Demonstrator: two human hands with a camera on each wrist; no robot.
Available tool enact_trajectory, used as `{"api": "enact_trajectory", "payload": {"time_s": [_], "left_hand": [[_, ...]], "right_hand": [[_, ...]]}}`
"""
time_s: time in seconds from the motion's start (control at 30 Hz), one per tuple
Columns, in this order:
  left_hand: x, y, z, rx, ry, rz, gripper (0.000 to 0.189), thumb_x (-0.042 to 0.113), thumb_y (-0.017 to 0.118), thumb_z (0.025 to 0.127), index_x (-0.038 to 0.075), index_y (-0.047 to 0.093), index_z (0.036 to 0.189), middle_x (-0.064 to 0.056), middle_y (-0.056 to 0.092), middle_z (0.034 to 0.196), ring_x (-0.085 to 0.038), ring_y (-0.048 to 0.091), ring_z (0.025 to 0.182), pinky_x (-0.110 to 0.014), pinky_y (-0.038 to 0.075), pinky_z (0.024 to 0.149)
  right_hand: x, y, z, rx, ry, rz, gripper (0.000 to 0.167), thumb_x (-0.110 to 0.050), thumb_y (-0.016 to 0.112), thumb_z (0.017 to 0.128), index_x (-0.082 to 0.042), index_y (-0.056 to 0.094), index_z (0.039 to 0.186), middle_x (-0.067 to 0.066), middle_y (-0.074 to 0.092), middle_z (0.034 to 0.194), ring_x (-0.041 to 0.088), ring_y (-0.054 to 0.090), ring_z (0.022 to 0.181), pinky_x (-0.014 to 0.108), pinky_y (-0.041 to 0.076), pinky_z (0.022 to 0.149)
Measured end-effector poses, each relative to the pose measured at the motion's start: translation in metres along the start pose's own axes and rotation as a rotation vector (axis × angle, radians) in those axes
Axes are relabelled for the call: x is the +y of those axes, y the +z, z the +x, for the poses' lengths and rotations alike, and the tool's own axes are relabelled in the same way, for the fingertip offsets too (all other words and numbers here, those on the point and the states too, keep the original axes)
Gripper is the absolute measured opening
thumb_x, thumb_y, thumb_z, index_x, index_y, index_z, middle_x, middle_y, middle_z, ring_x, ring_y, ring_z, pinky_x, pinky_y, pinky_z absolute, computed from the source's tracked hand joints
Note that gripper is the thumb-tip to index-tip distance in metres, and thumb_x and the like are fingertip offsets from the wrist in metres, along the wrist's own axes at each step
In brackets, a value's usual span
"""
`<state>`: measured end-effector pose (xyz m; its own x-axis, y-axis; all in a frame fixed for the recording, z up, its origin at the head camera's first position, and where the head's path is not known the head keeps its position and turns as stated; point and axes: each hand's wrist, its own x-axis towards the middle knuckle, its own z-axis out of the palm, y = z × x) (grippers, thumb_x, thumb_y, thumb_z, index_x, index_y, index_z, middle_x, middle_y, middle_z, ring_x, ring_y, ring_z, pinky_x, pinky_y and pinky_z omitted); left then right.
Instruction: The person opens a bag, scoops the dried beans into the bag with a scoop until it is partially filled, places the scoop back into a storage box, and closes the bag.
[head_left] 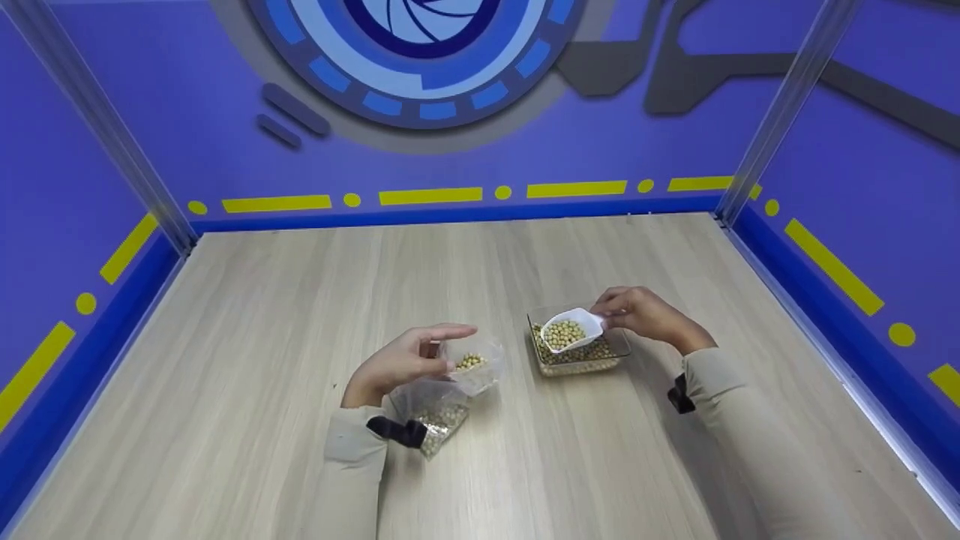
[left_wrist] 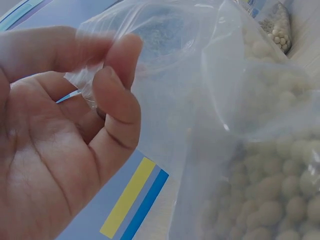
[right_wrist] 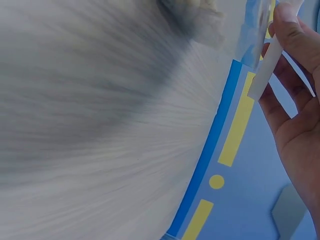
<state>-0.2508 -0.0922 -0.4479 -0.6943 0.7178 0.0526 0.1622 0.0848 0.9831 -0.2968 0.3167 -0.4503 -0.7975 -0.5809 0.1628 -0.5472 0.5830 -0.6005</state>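
Observation:
My left hand (head_left: 405,360) pinches the edge of a clear plastic bag (left_wrist: 165,95) between thumb and fingers. A few pale yellow beans (head_left: 471,362) show by the bag's mouth in the head view. More beans (left_wrist: 272,200) fill clear plastic nearer the left wrist. On the right, my right hand (head_left: 637,311) grips the handle of a white scoop (head_left: 592,321). Round yellow beans (head_left: 562,334) lie heaped in it. The scoop is over a clear rectangular container (head_left: 622,346), which holds a layer of the same beans. In the right wrist view only the scoop's handle (right_wrist: 270,67) shows plainly.
Both hands work above a light wood-grain table (head_left: 262,322). Blue-purple panels with yellow markings (head_left: 431,196) enclose its back and sides, joined by metal corner posts (head_left: 780,112). The container stands to the right of the bag, a short gap away.

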Motion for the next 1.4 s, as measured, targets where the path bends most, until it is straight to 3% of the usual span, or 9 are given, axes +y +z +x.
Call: {"api": "enact_trajectory", "payload": {"time_s": [0.5,0.97,1.17,1.4], "left_hand": [[0.001,-0.002,0.002,-0.017,-0.004,0.028,0.056,-0.004,0.059,0.087,-0.003,0.044,0.141,-0.021,0.036,0.150,-0.002,0.048,0.068,-0.029,0.056,0.083],[0.001,0.000,0.004,-0.023,-0.005,0.046,0.056,-0.006,0.059,0.087,-0.003,0.045,0.141,-0.020,0.038,0.150,-0.003,0.045,0.069,-0.027,0.056,0.080],[0.001,-0.001,0.004,-0.028,0.005,0.044,0.057,-0.006,0.058,0.086,-0.006,0.043,0.141,-0.023,0.037,0.149,-0.004,0.043,0.066,-0.025,0.056,0.079],[0.003,-0.001,0.004,-0.019,-0.023,0.047,0.059,-0.006,0.059,0.084,-0.001,0.045,0.141,-0.021,0.039,0.149,-0.004,0.041,0.063,-0.026,0.056,0.077]], "right_hand": [[-0.016,-0.009,0.009,0.025,0.021,-0.042,0.022,-0.001,0.069,0.084,-0.004,0.075,0.104,0.010,0.070,0.101,0.023,0.063,0.092,0.029,0.053,0.079],[-0.043,0.003,0.025,0.011,-0.040,-0.007,0.023,0.000,0.068,0.084,-0.003,0.074,0.107,0.010,0.069,0.101,0.023,0.062,0.094,0.028,0.053,0.081],[-0.051,0.009,0.031,0.007,-0.105,-0.017,0.022,0.000,0.069,0.084,-0.001,0.074,0.105,0.011,0.069,0.101,0.024,0.062,0.093,0.027,0.053,0.079],[-0.064,0.014,0.036,-0.014,-0.150,-0.017,0.023,-0.002,0.070,0.084,-0.002,0.074,0.106,0.010,0.069,0.100,0.023,0.062,0.092,0.027,0.054,0.077]]}}
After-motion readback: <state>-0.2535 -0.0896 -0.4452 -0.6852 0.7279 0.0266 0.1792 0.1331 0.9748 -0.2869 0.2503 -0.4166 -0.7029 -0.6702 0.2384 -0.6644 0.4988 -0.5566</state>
